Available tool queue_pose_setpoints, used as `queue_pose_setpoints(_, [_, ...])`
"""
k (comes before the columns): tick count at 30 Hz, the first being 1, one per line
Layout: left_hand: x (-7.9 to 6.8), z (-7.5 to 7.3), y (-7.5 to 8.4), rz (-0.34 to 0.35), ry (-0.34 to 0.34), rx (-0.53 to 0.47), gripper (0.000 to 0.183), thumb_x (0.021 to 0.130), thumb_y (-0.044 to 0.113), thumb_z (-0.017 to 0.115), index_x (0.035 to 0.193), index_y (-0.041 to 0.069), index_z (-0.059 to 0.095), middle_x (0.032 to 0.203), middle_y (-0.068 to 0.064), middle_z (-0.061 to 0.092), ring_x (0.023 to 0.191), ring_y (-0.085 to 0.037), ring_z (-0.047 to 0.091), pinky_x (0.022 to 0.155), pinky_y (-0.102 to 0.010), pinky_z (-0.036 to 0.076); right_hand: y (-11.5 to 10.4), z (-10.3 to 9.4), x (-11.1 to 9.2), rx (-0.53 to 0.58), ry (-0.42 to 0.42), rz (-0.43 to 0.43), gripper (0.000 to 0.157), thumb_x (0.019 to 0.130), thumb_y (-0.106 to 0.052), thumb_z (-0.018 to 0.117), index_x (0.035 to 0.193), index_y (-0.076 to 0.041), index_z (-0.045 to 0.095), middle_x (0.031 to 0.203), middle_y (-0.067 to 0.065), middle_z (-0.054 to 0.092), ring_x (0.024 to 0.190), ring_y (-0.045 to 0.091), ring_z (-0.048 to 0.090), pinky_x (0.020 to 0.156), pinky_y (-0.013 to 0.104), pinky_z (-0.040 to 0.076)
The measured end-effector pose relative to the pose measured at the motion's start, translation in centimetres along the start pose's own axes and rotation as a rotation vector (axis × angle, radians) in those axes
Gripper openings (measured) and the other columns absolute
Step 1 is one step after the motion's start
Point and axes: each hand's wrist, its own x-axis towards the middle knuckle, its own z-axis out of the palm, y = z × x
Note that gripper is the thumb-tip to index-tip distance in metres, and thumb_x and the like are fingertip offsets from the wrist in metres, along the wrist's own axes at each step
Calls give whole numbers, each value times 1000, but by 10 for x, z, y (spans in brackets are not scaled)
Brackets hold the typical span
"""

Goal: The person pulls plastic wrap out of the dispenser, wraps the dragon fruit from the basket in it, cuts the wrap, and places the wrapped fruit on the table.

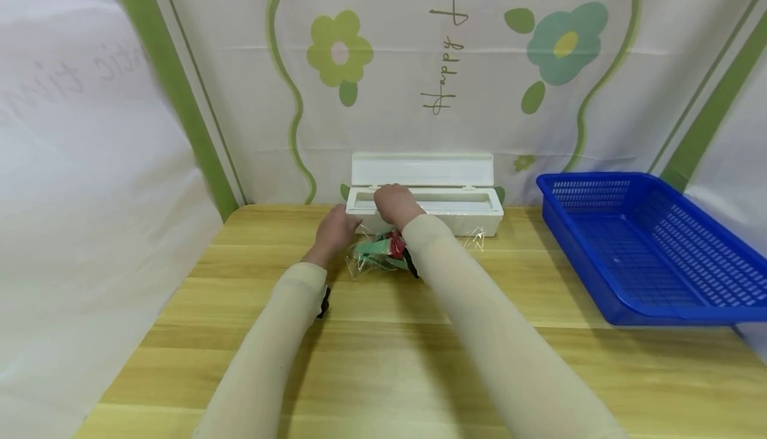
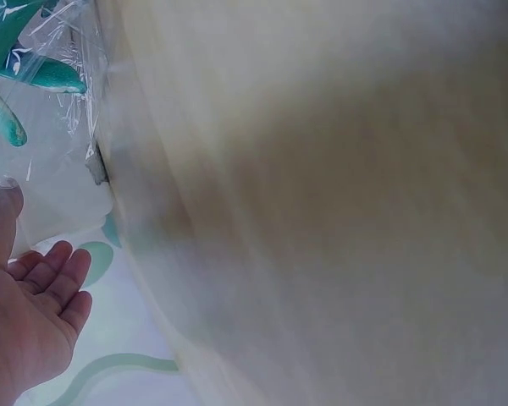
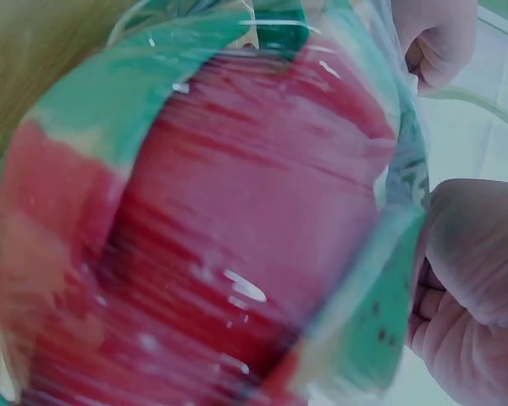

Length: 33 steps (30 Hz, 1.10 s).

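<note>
A long white box (image 1: 440,224) stands with its hinged lid (image 1: 422,171) up. Clear plastic film (image 1: 476,239) lies along its front, over a red and green bundle (image 1: 376,250). Through the film, the right wrist view shows the bundle (image 3: 245,194) with red middle and green, black-specked edges. My left hand (image 1: 335,229) is at the box's left end. In the left wrist view, its thumb is beside the film and its fingers (image 2: 59,279) are loosely bent. Over the box's front edge, my right hand (image 1: 398,204) has curled fingers gripping the film; its fingertips are mostly hidden.
A blue perforated basket (image 1: 581,252) stands on the right of the wooden table (image 1: 371,359). Behind the box hangs a white curtain (image 1: 395,119) with flowers and green lines, and the lid stands close against it.
</note>
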Motion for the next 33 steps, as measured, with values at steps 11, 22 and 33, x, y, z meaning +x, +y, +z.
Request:
queue_pose_setpoints(11, [-1, 1, 1, -1, 13, -8, 40, 90, 30, 50, 118, 3, 46, 109, -12, 52, 99, -28, 50, 85, -41, 40, 6, -2, -1, 62, -24, -8, 14, 89, -6, 48, 89, -9, 62, 91, 6, 60, 76, 18, 55, 66, 30, 45])
queue_pose_setpoints(22, [0, 0, 0, 1, 14, -12, 41, 90, 33, 49, 120, 4, 46, 111, -11, 52, 99, -29, 50, 83, -43, 41, 20, -6, -14, 98, -36, 27, 15, 88, -3, 47, 88, -7, 61, 91, 8, 60, 73, 18, 55, 63, 30, 44])
queue_pose_setpoints(33, [-4, 2, 1, -14, 8, -12, 44, 90, 33, 49, 121, 1, 44, 113, -13, 50, 101, -30, 49, 85, -43, 40, 48, 3, -24, 195, -77, 88, 19, 87, 1, 42, 87, -7, 59, 78, 7, 56, 60, 15, 41, 54, 29, 37])
